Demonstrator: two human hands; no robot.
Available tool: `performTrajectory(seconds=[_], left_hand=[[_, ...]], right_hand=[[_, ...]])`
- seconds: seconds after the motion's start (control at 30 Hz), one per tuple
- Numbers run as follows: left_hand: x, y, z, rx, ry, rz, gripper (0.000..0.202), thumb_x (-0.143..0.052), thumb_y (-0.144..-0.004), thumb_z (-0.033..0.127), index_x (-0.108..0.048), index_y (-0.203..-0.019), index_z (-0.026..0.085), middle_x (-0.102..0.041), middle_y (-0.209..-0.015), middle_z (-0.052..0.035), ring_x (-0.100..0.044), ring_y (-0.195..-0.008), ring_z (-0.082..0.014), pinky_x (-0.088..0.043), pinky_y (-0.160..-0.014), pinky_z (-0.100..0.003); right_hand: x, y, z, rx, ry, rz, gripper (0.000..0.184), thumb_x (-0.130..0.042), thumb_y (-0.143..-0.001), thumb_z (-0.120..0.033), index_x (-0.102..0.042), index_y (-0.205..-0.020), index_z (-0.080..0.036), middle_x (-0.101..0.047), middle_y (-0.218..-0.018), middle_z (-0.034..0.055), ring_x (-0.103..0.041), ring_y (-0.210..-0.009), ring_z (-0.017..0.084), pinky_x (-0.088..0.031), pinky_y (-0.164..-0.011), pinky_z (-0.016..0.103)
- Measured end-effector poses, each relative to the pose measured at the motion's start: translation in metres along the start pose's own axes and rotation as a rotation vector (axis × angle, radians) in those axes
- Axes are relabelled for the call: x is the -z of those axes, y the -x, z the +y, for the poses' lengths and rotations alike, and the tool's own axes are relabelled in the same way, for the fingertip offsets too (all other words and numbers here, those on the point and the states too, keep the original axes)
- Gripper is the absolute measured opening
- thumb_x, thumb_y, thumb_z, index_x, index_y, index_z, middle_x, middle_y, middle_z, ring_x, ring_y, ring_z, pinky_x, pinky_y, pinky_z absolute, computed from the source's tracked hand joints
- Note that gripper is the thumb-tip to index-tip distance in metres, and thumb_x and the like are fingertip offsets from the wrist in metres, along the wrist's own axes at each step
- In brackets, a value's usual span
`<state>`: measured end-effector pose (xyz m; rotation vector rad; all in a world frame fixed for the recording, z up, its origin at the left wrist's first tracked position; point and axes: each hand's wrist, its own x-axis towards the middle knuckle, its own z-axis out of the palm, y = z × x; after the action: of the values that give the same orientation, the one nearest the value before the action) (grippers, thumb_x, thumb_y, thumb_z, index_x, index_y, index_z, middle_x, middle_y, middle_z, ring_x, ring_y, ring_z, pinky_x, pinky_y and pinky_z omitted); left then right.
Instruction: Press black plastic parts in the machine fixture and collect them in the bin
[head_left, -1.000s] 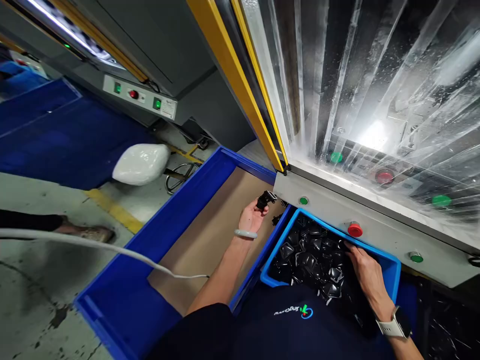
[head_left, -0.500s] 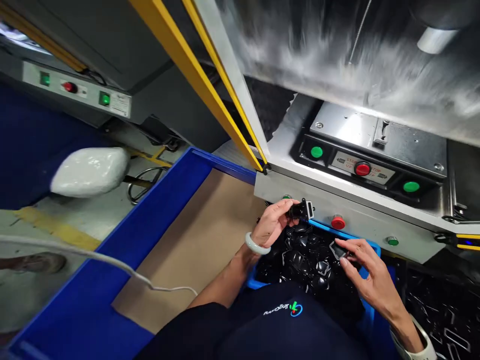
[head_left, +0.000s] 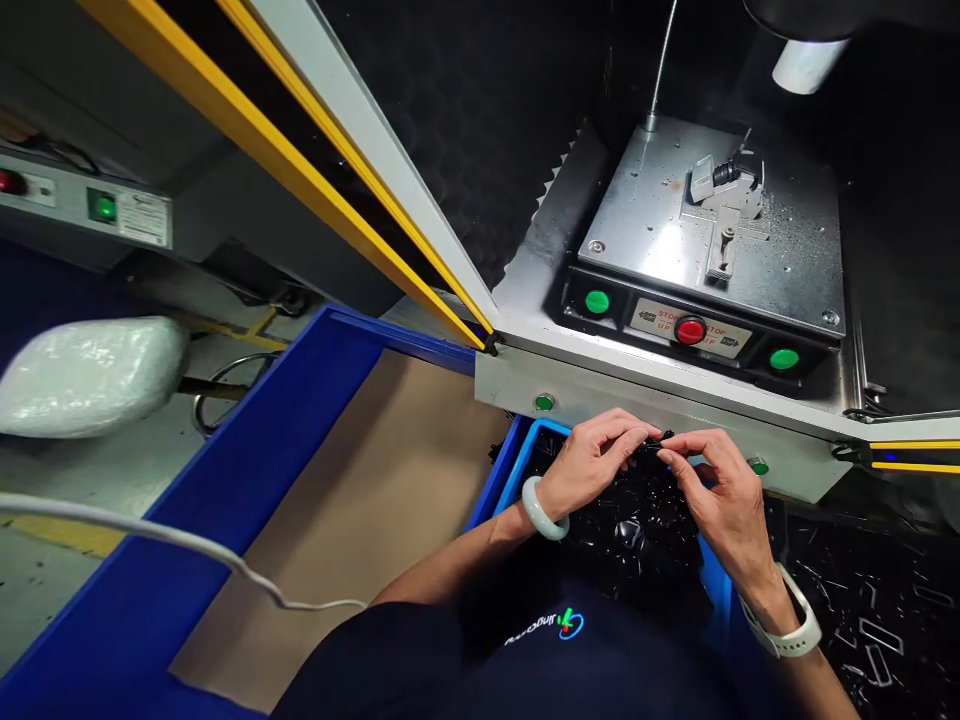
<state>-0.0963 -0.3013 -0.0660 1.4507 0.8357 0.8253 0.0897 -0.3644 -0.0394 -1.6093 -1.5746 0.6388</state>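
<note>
My left hand [head_left: 596, 458] and my right hand [head_left: 712, 490] meet above a small light-blue bin [head_left: 517, 470] filled with several black plastic parts [head_left: 637, 525]. Both hands pinch one small black part [head_left: 651, 447] between their fingertips, just in front of the machine's grey front panel [head_left: 645, 405]. The left wrist wears a pale bangle, the right a white watch. Most of the held part is hidden by my fingers.
Behind the hands a metal fixture plate [head_left: 720, 225] sits over a control strip with two green buttons and a red one [head_left: 690, 330]. A large dark-blue crate [head_left: 247, 470] lined with cardboard lies at left. A white cable [head_left: 150, 540] crosses it. A wrapped white seat [head_left: 86, 375] stands further left.
The clear curtain over the machine is no longer in view and the fixture plate shows. My left hand brought its black part from the crate side over the bin. My right hand rose to meet it.
</note>
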Motion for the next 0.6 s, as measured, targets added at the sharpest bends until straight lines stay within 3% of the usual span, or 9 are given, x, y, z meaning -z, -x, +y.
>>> performTrajectory(seconds=[0.13, 0.23, 0.3, 0.37, 0.43, 0.5, 0.53, 0.6], left_hand=[[-0.002, -0.018, 0.004, -0.153, -0.09, -0.009, 0.022, -0.08, -0.096, 0.031, -0.08, -0.113, 0.017, -0.077, -0.11, -0.0086, -0.071, -0.104, -0.0213, -0.057, -0.094, -0.034], [0.005, -0.045, 0.016, -0.194, -0.092, 0.059, 0.014, -0.079, -0.095, 0.024, -0.08, -0.107, 0.017, -0.078, -0.107, -0.0075, -0.072, -0.101, -0.0205, -0.057, -0.089, -0.032], [0.013, -0.07, 0.03, -0.214, -0.069, 0.146, 0.013, -0.079, -0.094, 0.024, -0.08, -0.104, 0.017, -0.078, -0.104, -0.0075, -0.072, -0.097, -0.0198, -0.056, -0.082, -0.03], [0.02, -0.101, 0.043, -0.243, -0.057, 0.235, 0.012, -0.081, -0.093, 0.023, -0.079, -0.102, 0.016, -0.077, -0.1, -0.0074, -0.071, -0.088, -0.018, -0.055, -0.076, -0.029], [0.027, -0.138, 0.055, -0.269, -0.052, 0.296, 0.013, -0.082, -0.092, 0.021, -0.076, -0.1, 0.014, -0.075, -0.099, -0.0073, -0.07, -0.079, -0.0154, -0.055, -0.071, -0.028], [0.031, -0.177, 0.062, -0.284, -0.032, 0.333, 0.014, -0.083, -0.092, 0.019, -0.072, -0.098, 0.012, -0.073, -0.1, -0.0072, -0.069, -0.074, -0.013, -0.055, -0.069, -0.027], [0.034, -0.197, 0.064, -0.279, -0.018, 0.348, 0.014, -0.082, -0.093, 0.018, -0.071, -0.097, 0.011, -0.072, -0.099, -0.0069, -0.07, -0.072, -0.0121, -0.056, -0.069, -0.027], [0.04, -0.235, 0.068, -0.247, -0.007, 0.382, 0.013, -0.079, -0.096, 0.017, -0.069, -0.095, 0.01, -0.071, -0.094, -0.0055, -0.07, -0.072, -0.0119, -0.058, -0.071, -0.028]], right_hand=[[0.012, -0.015, 0.004, -0.021, -0.005, -0.007, 0.011, -0.07, -0.1, -0.034, -0.077, -0.097, -0.025, -0.075, -0.099, 0.002, -0.071, -0.091, 0.015, -0.06, -0.075, 0.027], [0.031, -0.056, -0.003, -0.009, -0.003, -0.034, 0.018, -0.07, -0.1, -0.038, -0.079, -0.101, -0.023, -0.077, -0.099, 0.0033, -0.07, -0.077, 0.014, -0.06, -0.069, 0.028], [0.044, -0.103, -0.013, 0.063, 0.13, 0.105, 0.022, -0.065, -0.103, -0.038, -0.079, -0.107, -0.021, -0.078, -0.103, 0.0049, -0.072, -0.082, 0.014, -0.061, -0.076, 0.03], [0.053, -0.164, -0.022, 0.116, 0.332, 0.308, 0.029, -0.061, -0.105, -0.038, -0.078, -0.118, -0.018, -0.077, -0.117, 0.0089, -0.072, -0.105, 0.019, -0.059, -0.094, 0.037], [0.055, -0.228, -0.028, 0.06, 0.455, 0.405, 0.055, -0.063, -0.1, -0.05, -0.07, -0.133, -0.006, -0.07, -0.134, 0.0179, -0.063, -0.13, 0.028, -0.05, -0.108, 0.05], [0.054, -0.285, -0.03, -0.036, 0.496, 0.392, 0.091, -0.05, -0.095, -0.067, -0.056, -0.138, 0.013, -0.06, -0.143, 0.0292, -0.055, -0.14, 0.038, -0.044, -0.106, 0.057], [0.054, -0.306, -0.03, -0.056, 0.507, 0.361, 0.101, -0.039, -0.093, -0.07, -0.053, -0.135, 0.02, -0.058, -0.142, 0.0323, -0.054, -0.14, 0.039, -0.043, -0.103, 0.056], [0.057, -0.327, -0.032, -0.024, 0.506, 0.271, 0.104, -0.027, -0.091, -0.069, -0.054, -0.129, 0.023, -0.064, -0.134, 0.0289, -0.061, -0.133, 0.033, -0.045, -0.101, 0.049]])
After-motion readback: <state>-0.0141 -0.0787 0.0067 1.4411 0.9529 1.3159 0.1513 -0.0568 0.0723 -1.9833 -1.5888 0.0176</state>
